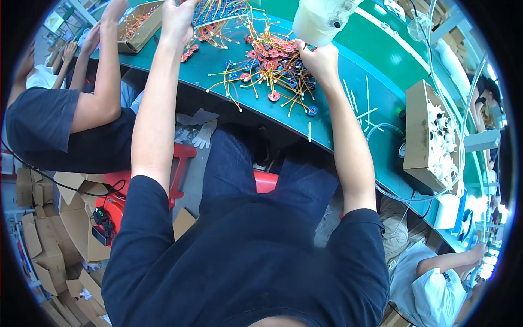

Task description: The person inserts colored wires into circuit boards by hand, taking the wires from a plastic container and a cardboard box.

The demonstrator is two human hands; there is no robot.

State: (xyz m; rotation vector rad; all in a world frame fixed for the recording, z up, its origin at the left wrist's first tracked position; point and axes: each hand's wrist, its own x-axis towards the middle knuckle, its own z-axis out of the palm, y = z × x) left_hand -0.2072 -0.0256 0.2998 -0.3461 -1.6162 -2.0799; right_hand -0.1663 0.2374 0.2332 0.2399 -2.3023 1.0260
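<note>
My left hand [178, 23] reaches to the far edge of the bench, at the left side of a panel [220, 12] of blue round parts with wires. Its fingers are curled and partly cut off by the picture's top edge; what they hold is hidden. My right hand [321, 64] is closed, thumb up, at the right side of a tangled pile of red and blue discs with orange wires [272, 54]. I cannot make out what lies between its fingers. Just beyond it stands a cloudy white plastic container [321, 24].
A cardboard box of white plastic parts [440, 141] stands on the green bench [381, 163] at right, among clear hoses. Thin white strips [368, 114] lie nearer. A co-worker's arm [106, 71] is at left, beside another cardboard box of wired parts [141, 27]. Another person [430, 278] sits lower right.
</note>
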